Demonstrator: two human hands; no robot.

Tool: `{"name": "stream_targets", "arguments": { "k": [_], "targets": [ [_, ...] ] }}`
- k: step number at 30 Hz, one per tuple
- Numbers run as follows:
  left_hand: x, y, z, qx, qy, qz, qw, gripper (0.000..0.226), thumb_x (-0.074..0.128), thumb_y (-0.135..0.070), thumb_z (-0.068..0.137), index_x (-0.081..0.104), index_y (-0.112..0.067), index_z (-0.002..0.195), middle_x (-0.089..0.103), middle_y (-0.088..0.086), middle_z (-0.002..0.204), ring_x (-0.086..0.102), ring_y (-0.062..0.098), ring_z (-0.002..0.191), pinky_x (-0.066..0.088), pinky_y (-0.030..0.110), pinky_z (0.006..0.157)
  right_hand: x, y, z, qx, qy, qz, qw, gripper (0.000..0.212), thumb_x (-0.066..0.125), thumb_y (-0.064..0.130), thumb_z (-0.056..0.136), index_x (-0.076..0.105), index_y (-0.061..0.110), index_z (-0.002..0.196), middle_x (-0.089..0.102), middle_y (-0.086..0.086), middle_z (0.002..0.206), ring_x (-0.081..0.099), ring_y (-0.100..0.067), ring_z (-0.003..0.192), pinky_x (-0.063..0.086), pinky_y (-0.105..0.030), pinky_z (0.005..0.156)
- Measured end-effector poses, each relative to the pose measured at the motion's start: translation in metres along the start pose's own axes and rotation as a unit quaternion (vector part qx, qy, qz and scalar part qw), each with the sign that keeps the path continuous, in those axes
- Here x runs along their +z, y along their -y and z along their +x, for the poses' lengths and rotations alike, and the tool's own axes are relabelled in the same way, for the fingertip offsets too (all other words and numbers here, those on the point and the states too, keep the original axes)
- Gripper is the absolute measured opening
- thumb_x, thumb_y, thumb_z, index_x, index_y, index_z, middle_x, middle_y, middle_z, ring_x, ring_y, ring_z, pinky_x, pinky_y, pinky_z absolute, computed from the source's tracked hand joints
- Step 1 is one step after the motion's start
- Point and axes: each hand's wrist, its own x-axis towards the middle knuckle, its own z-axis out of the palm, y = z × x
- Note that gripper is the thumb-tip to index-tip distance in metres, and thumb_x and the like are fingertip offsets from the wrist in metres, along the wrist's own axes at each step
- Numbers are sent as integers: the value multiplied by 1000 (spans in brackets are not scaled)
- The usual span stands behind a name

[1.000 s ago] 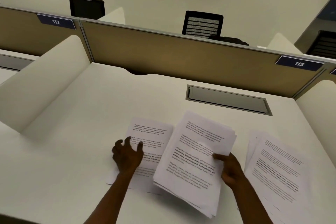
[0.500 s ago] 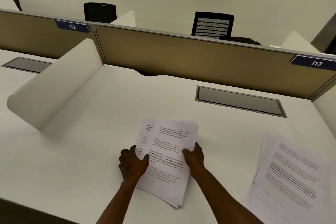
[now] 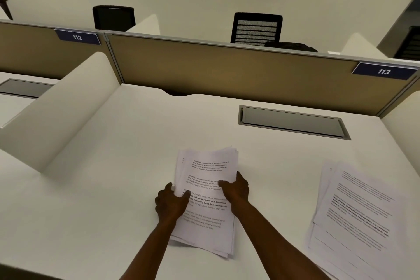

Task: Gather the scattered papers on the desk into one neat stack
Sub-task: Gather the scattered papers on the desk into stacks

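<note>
A thick stack of printed white papers (image 3: 208,170) lies in the middle of the white desk (image 3: 113,188), its edges roughly lined up. My left hand (image 3: 170,204) grips the stack's left edge, thumb on top. On the right edge sits my right hand (image 3: 235,190), also with the thumb over the top sheet. A second, looser pile of printed papers (image 3: 356,218) lies fanned out near the desk's right front corner, apart from both hands.
A grey cable hatch (image 3: 293,121) is set into the desk at the back right. A tan partition (image 3: 227,70) closes the back, white side dividers (image 3: 63,111) flank the desk. Black chairs (image 3: 256,27) stand beyond the partition.
My right hand laid its held sheaf onto the left sheets, merging them. Both hands have since squeezed the stack's sides, which now looks narrower and more squared.
</note>
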Motion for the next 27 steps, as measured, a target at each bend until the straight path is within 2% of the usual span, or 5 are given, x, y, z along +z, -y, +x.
{"name": "stream_targets", "arguments": {
  "k": [6, 10, 16, 20, 27],
  "targets": [
    [7, -8, -7, 17, 24, -56, 998, 60, 77, -38, 81, 57, -13, 132, 62, 17, 126, 62, 33, 112, 51, 49, 99, -25, -6, -3, 29, 35, 100, 994, 40, 65, 1, 80, 65, 18, 116, 69, -7, 111, 66, -25, 96, 57, -36, 85],
    [16, -21, -17, 31, 38, -77, 996, 56, 78, -34, 81, 55, -18, 128, 62, 14, 122, 64, 30, 105, 54, 44, 93, -48, -15, -13, -42, 25, 74, 996, 44, 58, 1, 86, 59, 19, 126, 68, -1, 114, 65, -11, 93, 54, -21, 74],
    [50, -46, -36, 71, 120, -115, 983, 46, 72, -16, 86, 51, -22, 128, 68, 7, 116, 65, 10, 81, 47, 18, 59, -102, -31, -22, -80, -43, 118, 989, 45, 64, 6, 91, 53, 34, 124, 65, 8, 116, 62, 0, 96, 54, -22, 83],
    [84, -76, -58, 110, 200, -111, 967, 49, 66, -8, 90, 50, -21, 135, 67, 7, 123, 68, 21, 99, 55, 26, 76, -158, -43, -28, -77, -133, 156, 976, 66, 70, 6, 88, 41, 37, 139, 57, 18, 115, 55, 10, 98, 48, -8, 76],
    [160, -150, -102, 201, 308, -94, 925, 47, 59, -11, 93, 50, -20, 138, 65, 5, 127, 67, 22, 107, 57, 31, 86, -269, -65, -22, -37, -219, 170, 960, 39, 74, 7, 85, 65, 12, 123, 70, -8, 114, 67, -26, 103, 55, -47, 94]
  ]
}}
